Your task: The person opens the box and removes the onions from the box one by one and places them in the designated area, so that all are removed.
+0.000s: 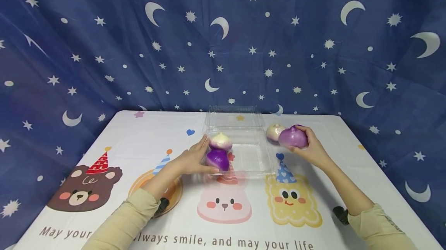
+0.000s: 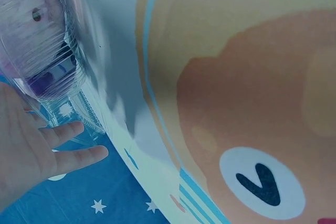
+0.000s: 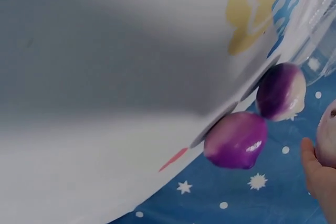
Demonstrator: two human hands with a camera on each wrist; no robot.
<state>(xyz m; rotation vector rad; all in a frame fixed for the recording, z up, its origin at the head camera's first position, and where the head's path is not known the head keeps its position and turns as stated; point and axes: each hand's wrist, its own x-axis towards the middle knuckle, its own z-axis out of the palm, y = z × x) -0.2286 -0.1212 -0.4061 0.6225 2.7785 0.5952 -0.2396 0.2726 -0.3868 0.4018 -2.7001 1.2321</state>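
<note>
A clear plastic clamshell box (image 1: 249,157) lies with its lid folded back. In its left half sit a pale-topped onion (image 1: 221,141) and a deep purple onion (image 1: 218,160). My left hand (image 1: 193,158) rests along the box's left side, fingers extended and thumb near the front corner. The left wrist view shows these straight fingers (image 2: 73,157) beside the box wall. To the right of the box, my right hand (image 1: 311,147) grips a lilac onion (image 1: 293,137). A white-and-purple onion (image 1: 275,132) and a purple onion (image 3: 236,141) are near it, the purple one mostly hidden in the head view.
The box's raised lid (image 1: 234,119) reaches toward the table's back edge. A white cartoon-printed cloth (image 1: 167,126) covers the table. Behind it hangs a dark blue curtain (image 1: 223,68) with moons and stars.
</note>
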